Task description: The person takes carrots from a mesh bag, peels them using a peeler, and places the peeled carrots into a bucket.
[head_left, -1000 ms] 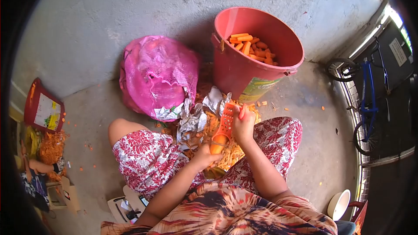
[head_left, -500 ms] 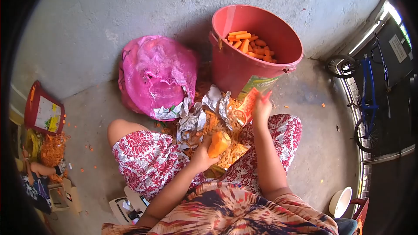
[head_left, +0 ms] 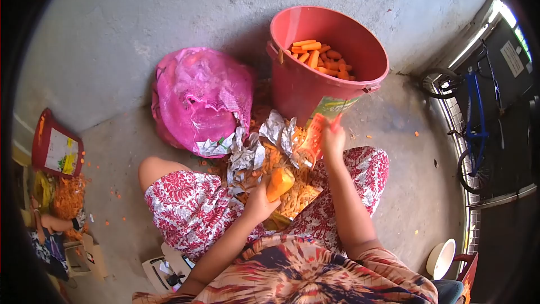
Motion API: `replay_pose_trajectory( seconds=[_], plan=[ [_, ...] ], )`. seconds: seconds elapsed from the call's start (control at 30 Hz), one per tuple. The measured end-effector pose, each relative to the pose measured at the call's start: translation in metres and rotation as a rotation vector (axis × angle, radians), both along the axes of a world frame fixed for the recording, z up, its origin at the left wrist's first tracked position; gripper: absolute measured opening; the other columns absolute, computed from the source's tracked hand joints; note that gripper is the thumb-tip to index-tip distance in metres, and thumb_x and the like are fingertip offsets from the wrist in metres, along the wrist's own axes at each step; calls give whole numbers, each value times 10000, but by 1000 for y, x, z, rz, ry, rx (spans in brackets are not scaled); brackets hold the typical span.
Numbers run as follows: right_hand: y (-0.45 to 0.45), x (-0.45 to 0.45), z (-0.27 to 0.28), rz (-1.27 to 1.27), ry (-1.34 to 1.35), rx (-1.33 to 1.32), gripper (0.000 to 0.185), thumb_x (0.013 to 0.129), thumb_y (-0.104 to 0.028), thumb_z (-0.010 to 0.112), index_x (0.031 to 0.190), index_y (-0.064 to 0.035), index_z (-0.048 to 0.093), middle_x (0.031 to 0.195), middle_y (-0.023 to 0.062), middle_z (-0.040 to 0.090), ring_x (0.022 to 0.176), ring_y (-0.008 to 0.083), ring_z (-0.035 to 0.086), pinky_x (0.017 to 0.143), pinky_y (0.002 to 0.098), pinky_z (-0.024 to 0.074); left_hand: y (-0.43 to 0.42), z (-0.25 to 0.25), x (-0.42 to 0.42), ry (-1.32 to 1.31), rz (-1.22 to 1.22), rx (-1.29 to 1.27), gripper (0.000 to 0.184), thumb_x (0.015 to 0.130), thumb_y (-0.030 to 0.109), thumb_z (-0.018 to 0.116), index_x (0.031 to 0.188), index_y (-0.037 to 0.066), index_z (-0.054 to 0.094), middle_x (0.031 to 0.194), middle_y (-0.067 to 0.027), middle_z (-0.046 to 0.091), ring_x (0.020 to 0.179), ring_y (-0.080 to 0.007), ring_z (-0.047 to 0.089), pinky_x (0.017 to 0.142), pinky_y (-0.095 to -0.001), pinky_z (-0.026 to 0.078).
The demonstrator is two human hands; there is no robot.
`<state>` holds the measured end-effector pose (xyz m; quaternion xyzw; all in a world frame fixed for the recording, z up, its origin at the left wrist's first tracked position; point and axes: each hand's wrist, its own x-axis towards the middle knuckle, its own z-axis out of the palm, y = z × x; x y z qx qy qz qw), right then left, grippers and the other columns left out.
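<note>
My left hand is closed around a thick orange carrot, its cut-looking end pointing up and away from me. In my right hand is a broad, flat red peeler, held by its handle to the right of the carrot and apart from it. Its fine detail is blurred. Below both hands, a heap of orange peelings lies between my legs. Crumpled grey paper rests at the far side of that heap.
A tall red bucket holding several peeled carrots stands ahead. Left of it sits a pink mesh sack. Another person's arm and a red bucket are far left. A blue bicycle and white basin are right.
My right hand has shifted slightly left and toward me, and the peeler has turned a little. The carrot in my left hand has moved slightly left.
</note>
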<state>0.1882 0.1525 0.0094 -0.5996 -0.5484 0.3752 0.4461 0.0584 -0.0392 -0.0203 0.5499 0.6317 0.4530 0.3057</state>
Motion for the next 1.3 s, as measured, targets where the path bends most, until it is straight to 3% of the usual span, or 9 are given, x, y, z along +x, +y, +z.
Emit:
replay_pose_trajectory(
  seconds=[0.07,0.2,0.47,0.57,0.7,0.9,1.1,1.13,1.3],
  plan=[
    [-30,-17,22,100,115,-56,291,832,-225,503,603,-46,503,496,-46,423,457,44,364,409,238,283,2,-6,-1,-15,7,1,507,621,81,610,1085,54,408,835,-209,561,810,-374,539,666,-393,442],
    [-36,-27,-1,194,-163,52,278,828,-225,493,788,47,538,557,160,502,534,143,463,532,344,400,-1,-1,0,90,7,-84,509,620,92,619,1083,63,408,831,-208,561,809,-370,541,668,-397,443],
    [-3,0,-21,90,37,-47,392,831,-300,484,603,17,512,450,50,434,424,123,392,422,312,333,2,-19,4,-43,1,123,531,676,112,627,1113,29,338,858,-151,561,709,-273,583,600,-363,467],
    [-15,-8,-12,96,184,-154,255,851,-224,476,821,16,556,619,0,525,544,87,446,503,266,377,5,-22,-2,-898,-180,-338,519,720,83,601,1142,38,302,838,-92,542,627,-167,560,529,-296,466],
    [-35,-21,6,87,98,-19,279,855,-230,470,731,13,526,559,1,472,502,82,390,463,266,345,5,-6,6,-1100,-123,-293,316,721,85,617,975,40,435,749,-67,524,510,-130,516,442,-245,438],
    [-54,-33,0,179,100,119,271,854,-202,463,660,-16,497,475,-17,400,453,70,349,409,270,303,4,-10,3,-914,-147,-428,374,708,41,616,1037,25,440,708,-31,532,521,-108,512,473,-242,424],
    [-35,-25,-4,111,-100,472,193,830,-106,480,667,-8,448,522,115,455,470,174,407,464,312,364,2,-10,-1,-737,-181,-424,283,695,44,630,946,20,501,651,-12,523,516,-94,502,469,-233,404],
    [-26,-20,4,4,-158,338,204,841,-109,443,675,9,461,596,194,493,517,325,485,489,363,385,-2,-10,0,-743,-183,-400,263,696,52,631,926,19,509,640,-10,523,516,-93,502,470,-232,402],
    [-14,-11,3,130,-71,232,165,817,-89,460,700,6,528,654,189,542,523,272,520,475,329,407,-1,-9,-1,-727,-183,-472,215,703,83,628,889,23,536,614,-5,525,514,-88,505,474,-240,401]
  ],
)
